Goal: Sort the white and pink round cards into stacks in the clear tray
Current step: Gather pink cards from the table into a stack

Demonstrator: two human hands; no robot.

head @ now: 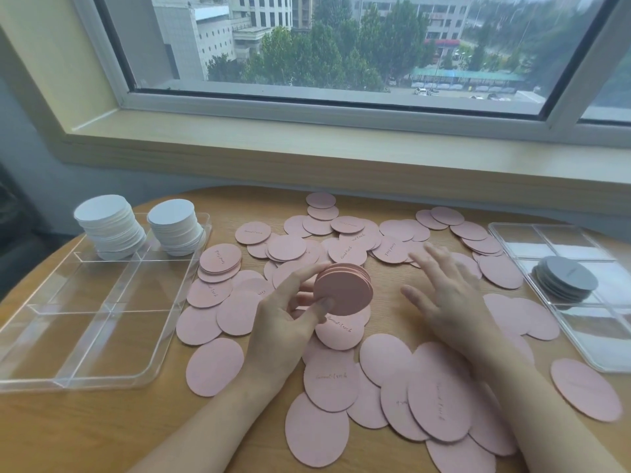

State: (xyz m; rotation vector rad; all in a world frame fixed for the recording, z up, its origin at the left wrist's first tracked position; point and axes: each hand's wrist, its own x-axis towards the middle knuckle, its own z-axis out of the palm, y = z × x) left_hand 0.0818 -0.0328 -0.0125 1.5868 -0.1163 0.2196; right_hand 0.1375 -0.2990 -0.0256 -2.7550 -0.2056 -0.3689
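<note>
Holding a small stack of pink cards (343,289) above the table's (102,428) scattered pink cards (438,390), the left hand (290,322) pinches it; right of the stack, the right hand (447,295) hovers, fingers spread. Left of it, the clear tray (85,336) holds two white stacks (111,227).

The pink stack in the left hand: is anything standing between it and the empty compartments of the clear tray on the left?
Nothing visible stands in the way. The pink stack is held in the left hand above loose pink cards, which lie flat. The clear tray is open on top; white stacks fill only its far compartments.
</note>
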